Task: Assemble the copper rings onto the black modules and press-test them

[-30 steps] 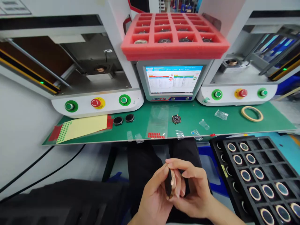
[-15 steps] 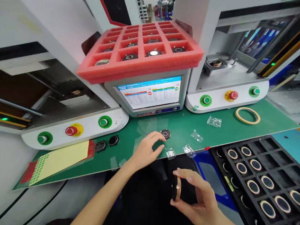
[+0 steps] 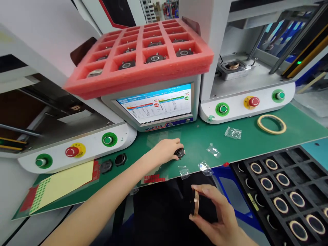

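Observation:
On the green mat [image 3: 230, 150], my left hand [image 3: 167, 150] has its fingers closed around the edge of a round black watch part [image 3: 179, 153] with small lugs. Lower down, in front of my dark clothing, my right hand [image 3: 220, 212] pinches a thin gold-rimmed watch case [image 3: 196, 202] edge-on between thumb and fingers. Small clear plastic films [image 3: 184, 172] lie near the mat's front edge. Two dark round parts [image 3: 120, 159] rest further left on the mat.
A pink foam tray [image 3: 143, 77] with round parts sits on a monitor [image 3: 159, 106]. Presses with green and red buttons [image 3: 254, 101] flank it. A tape roll [image 3: 271, 124] lies right, above a black tray [image 3: 292, 177] of gold-rimmed rings.
My left hand has closed on the round black part, its fingers now at the part's upper and lower edges. My right hand still holds the gold-rimmed case, now turned more edge-on. The view has shifted slightly.

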A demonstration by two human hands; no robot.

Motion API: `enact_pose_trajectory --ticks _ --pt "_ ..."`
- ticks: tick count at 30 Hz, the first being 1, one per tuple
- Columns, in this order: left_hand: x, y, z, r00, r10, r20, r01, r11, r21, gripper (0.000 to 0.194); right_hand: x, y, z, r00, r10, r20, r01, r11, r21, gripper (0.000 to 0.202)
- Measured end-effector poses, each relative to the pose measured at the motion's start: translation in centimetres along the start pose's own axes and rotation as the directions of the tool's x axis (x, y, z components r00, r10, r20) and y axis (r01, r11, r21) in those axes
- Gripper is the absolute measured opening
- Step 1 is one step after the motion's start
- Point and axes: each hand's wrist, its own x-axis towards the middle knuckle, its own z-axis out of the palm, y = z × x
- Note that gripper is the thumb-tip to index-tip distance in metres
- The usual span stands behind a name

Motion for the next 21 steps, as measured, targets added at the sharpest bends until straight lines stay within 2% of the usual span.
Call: enact_pose_trajectory --ticks 3,6,8,10,13,15,17,21 --pt "-0.2 0.2 0.1 0.999 -0.021 -0.042 0.018 0.998 -0.062 0.030 -0.4 -0.4 0.4 1.000 -0.012 -0.004 0.012 0.999 -0.044 0.064" --pt "-0.9 -0.4 0.5 0.989 -0.060 -0.132 0.035 0.982 -0.184 0.031 0.2 -1.0 0.1 0.995 -0.098 -0.027 0.094 0.989 -0.115 0.060" --pt "-1.5 -0.8 1.1 0.972 -0.108 -0.207 0.041 0.953 -0.302 0.033 1.4 -0.9 -0.8 0.983 -0.182 -0.021 0.173 0.961 -0.216 0.054" --pt "-2.0 -1.1 1.8 0.941 -0.189 -0.279 0.050 0.897 -0.440 0.030 3.5 -0.2 -2.1 0.979 -0.194 0.069 0.206 0.906 -0.371 0.046" --pt "-1.9 -0.8 3.0 0.876 -0.347 -0.335 0.068 0.776 -0.626 0.023 8.1 2.0 -4.0 0.966 -0.034 0.254 0.175 0.813 -0.555 0.038" --pt "-1.4 -0.3 3.6 0.842 -0.430 -0.325 0.088 0.703 -0.705 0.023 11.7 3.7 -4.6 0.941 0.063 0.332 0.159 0.785 -0.599 0.046" --pt "-0.7 0.0 3.9 0.822 -0.488 -0.294 0.121 0.653 -0.748 0.026 15.2 5.2 -4.4 0.905 0.149 0.398 0.154 0.757 -0.635 0.049" --pt "0.4 -0.4 3.7 0.776 -0.577 -0.253 0.230 0.634 -0.738 0.025 19.8 6.8 -2.9 0.824 0.303 0.479 0.165 0.680 -0.714 0.035"
